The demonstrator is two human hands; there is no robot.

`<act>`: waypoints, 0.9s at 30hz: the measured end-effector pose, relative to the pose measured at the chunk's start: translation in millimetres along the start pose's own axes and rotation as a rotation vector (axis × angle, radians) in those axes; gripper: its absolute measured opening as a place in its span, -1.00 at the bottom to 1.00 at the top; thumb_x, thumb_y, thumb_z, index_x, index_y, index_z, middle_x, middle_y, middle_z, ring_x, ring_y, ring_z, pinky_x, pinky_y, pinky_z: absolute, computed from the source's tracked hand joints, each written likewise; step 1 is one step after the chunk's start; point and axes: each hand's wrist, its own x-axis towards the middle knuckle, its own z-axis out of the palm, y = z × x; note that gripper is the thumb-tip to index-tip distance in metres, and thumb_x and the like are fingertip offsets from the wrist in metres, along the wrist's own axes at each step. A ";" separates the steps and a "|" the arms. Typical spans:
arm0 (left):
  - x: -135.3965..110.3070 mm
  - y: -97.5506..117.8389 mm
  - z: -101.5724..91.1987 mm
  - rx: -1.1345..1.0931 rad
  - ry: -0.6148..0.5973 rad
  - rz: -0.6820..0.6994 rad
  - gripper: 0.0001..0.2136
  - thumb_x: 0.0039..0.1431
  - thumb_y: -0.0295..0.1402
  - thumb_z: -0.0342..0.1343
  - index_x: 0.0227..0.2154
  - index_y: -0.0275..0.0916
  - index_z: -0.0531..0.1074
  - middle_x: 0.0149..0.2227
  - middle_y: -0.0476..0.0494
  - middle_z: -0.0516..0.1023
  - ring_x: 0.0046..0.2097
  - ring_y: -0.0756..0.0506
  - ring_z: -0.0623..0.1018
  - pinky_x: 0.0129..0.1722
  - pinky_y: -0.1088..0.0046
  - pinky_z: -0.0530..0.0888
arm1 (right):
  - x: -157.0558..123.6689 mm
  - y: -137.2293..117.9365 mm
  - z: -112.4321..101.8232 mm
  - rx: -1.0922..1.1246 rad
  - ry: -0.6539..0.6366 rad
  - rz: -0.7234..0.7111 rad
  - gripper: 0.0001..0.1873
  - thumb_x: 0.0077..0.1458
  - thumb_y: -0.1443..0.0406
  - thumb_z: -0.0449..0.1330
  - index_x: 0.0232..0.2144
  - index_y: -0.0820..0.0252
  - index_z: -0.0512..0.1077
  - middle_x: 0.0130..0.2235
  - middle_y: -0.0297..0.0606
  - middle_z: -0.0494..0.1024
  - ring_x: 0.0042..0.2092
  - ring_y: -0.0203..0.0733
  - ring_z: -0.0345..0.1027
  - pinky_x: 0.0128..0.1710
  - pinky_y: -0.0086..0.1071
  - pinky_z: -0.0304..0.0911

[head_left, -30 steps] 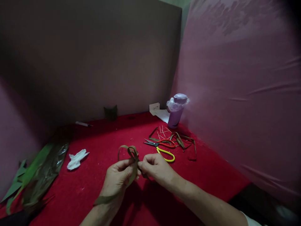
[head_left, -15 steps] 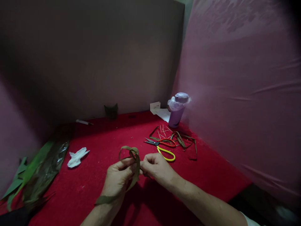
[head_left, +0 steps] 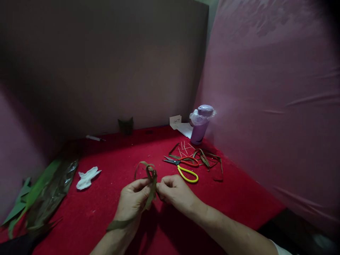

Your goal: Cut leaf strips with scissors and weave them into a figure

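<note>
Looped, narrow green leaf strips rise from the pinch of my left hand. One strip end trails across the left wrist. Close beside it, my right hand is closed, thumb pressed to the fingers, at the right edge of the loops; it seems to pinch part of the strip, though the fingertips hide most of it. Beyond the right hand lie scissors with one red and one yellow handle, blades slightly apart and pointing left.
Thin toothpick-like sticks and loose leaf strips lie behind the scissors. A purple bottle stands at the back right by white papers. White tissue and plastic-wrapped leaves are left. A folded leaf piece sits by the wall.
The loops above my left hand have narrowed and shifted slightly, and the hanging strip sits nearer the fingers. My right hand has barely moved, staying closed beside the left.
</note>
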 end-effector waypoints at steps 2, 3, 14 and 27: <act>1.1 0.8 -1.2 0.003 -0.040 -0.012 -0.77 -0.32 -0.35 0.38 -0.55 -0.37 0.54 -0.74 -0.02 0.44 -0.73 0.13 0.27 -0.73 0.66 0.16 | 0.2 0.3 0.1 -0.001 -0.013 0.003 -0.65 0.01 0.22 0.07 -0.73 0.22 0.22 -0.72 -0.48 0.16 -0.65 -0.46 -0.07 -0.67 -0.51 -0.16; 1.6 1.2 -1.5 0.001 -0.059 -0.019 -0.77 -0.32 -0.35 0.37 -0.54 -0.38 0.54 -0.74 -0.01 0.43 -0.72 0.14 0.26 -0.73 0.66 0.16 | 0.3 0.3 0.1 0.001 -0.019 0.004 -0.65 0.01 0.22 0.07 -0.73 0.23 0.21 -0.72 -0.48 0.16 -0.65 -0.46 -0.07 -0.67 -0.52 -0.16; 8.5 2.1 -5.1 -0.092 -0.146 -0.121 -0.75 -0.37 -0.37 0.40 -0.58 -0.38 0.49 -0.69 0.03 0.40 -0.66 0.15 0.31 -0.71 0.70 0.23 | 0.5 -0.7 -1.2 0.087 -0.048 -0.042 -0.65 0.03 0.19 0.08 -0.69 0.22 0.17 -0.68 -0.47 0.19 -0.63 -0.47 -0.04 -0.64 -0.54 -0.10; 5.8 4.6 -3.8 -0.150 -0.058 -0.144 -0.72 -0.39 -0.45 0.41 -0.51 -0.36 0.49 -0.58 -0.01 0.49 -0.59 0.12 0.41 -0.59 0.68 0.39 | -3.2 5.0 0.0 0.028 0.097 -0.147 -0.81 0.11 0.23 0.06 -0.48 0.21 0.29 -0.56 -0.44 0.29 -0.54 -0.41 0.09 -0.55 -0.53 0.03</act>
